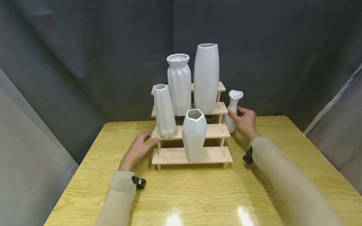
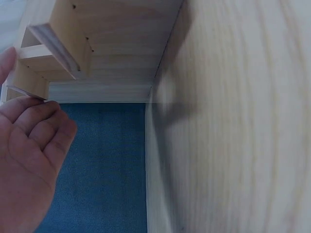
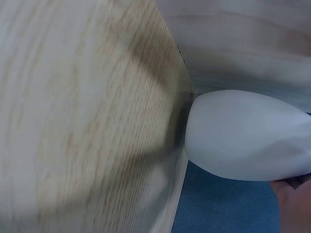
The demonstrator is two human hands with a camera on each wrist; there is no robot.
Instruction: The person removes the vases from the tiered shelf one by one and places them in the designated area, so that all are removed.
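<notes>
A small white vase [image 1: 235, 94] with a flared, wavy mouth is in my right hand [image 1: 246, 122], thumb and fingers on either side of its narrow middle. It stands slightly tilted beside the right end of a pale wooden tiered stand [image 1: 169, 156]. In the right wrist view, the rounded lower body of the vase [image 3: 243, 133] is right at the tabletop, and part of my right hand [image 3: 297, 204] shows under its neck. My left hand [image 1: 139, 146] holds the left end of a lower tier, thumb in front. The left wrist view shows my left hand's [image 2: 29, 145] bent fingers against the wooden end.
On the stand are a slim ribbed vase [image 1: 164, 111], a faceted vase [image 1: 194, 131], a pleated vase [image 1: 179, 84] and a tall smooth vase [image 1: 206, 78], all white. The wooden table [image 1: 198, 194] reaches back to a dark grey curtain [image 1: 127, 56].
</notes>
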